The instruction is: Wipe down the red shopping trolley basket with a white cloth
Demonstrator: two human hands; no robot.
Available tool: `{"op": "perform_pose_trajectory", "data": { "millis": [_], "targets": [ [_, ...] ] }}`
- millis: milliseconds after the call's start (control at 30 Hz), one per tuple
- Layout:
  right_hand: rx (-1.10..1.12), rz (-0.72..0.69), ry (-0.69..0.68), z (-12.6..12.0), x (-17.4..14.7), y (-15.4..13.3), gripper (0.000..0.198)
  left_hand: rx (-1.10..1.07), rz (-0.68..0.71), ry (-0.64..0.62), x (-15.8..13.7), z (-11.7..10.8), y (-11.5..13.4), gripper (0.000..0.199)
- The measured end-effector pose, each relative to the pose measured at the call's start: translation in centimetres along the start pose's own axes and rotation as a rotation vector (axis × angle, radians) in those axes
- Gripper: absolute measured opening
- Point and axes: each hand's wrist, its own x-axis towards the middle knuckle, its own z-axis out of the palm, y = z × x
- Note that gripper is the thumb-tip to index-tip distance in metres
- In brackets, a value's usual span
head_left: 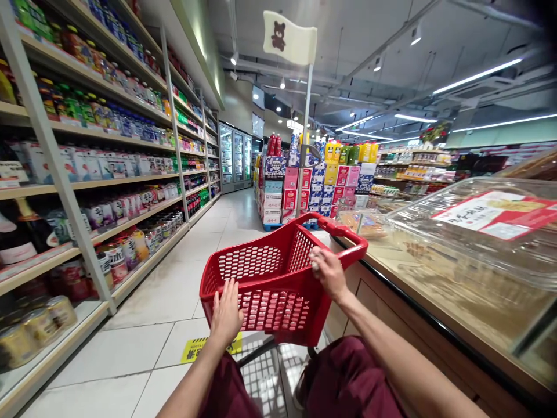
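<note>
A red plastic shopping trolley (272, 302) with perforated basket walls stands in front of me, turned sideways, its handle (359, 247) at the right. My left hand (227, 313) lies with fingers stretched out against the near left part of the basket's side, touching near the rim. By the rim toward the handle end, my right hand (329, 273) is closed, with a small white crumpled piece (314, 256), perhaps tissue, between thumb and fingers. Whether that hand also touches the rim, I cannot tell. The basket's floor is mostly hidden behind its near wall.
Drink shelves (100, 130) line the left side. On the right, a counter (391, 261) bears clear plastic food boxes (478, 232) close to the trolley. Stacked drink cartons (315, 188) stand ahead beside a tiled aisle (232, 217). A bear flag (300, 38) rises on a pole.
</note>
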Motion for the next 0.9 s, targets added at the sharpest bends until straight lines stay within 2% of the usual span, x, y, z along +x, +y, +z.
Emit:
{"op": "perform_pose_trajectory", "data": {
  "millis": [67, 167, 267, 333, 400, 500, 533, 567, 667, 733, 900],
  "targets": [
    [-0.064, 0.076, 0.084, -1.2, -0.2, 2.0, 0.027, 0.036, -0.02, -0.004, 0.1, -0.1, 0.5, 0.066],
    [-0.088, 0.13, 0.124, -1.8, -3.2, 2.9, 0.028, 0.07, -0.074, -0.044, 0.2, -0.6, 0.8, 0.065],
    [-0.024, 0.097, -0.004, -1.3, -7.4, 1.6, 0.032, 0.087, -0.085, -0.072, 0.4, -1.2, 1.1, 0.064],
    [0.026, 0.037, -0.106, -1.3, -8.7, 1.1, 0.032, 0.084, -0.043, -0.067, 0.5, -1.4, 1.7, 0.063],
    [0.033, 0.044, -0.072, -1.8, -7.9, 1.5, 0.029, 0.069, 0.018, -0.046, 0.8, -1.4, 2.6, 0.062],
    [-0.014, 0.149, 0.104, -2.7, -5.5, 2.5, 0.026, 0.037, 0.087, -0.017, 1.2, -1.1, 4.6, 0.063],
    [-0.02, 0.171, 0.119, -2.7, -5.2, 2.6, 0.026, 0.027, 0.108, -0.015, 1.3, -0.9, 5.2, 0.063],
    [-0.016, 0.173, 0.093, -2.7, -5.4, 2.5, 0.027, 0.021, 0.129, -0.019, 1.2, -0.8, 5.7, 0.064],
    [0.049, 0.084, -0.097, -2.6, -7.5, 1.6, 0.027, 0.02, 0.177, -0.045, 0.9, -0.4, 6.5, 0.066],
    [0.066, 0.058, -0.11, -2.9, -8.0, 1.7, 0.025, 0.021, 0.183, -0.044, 0.8, -0.3, 6.4, 0.066],
    [-0.016, 0.229, 0.191, -4.3, -3.1, 4.5, 0.027, 0.023, 0.149, 0.008, 1.3, -0.2, 6.5, 0.067]
  ]
}}
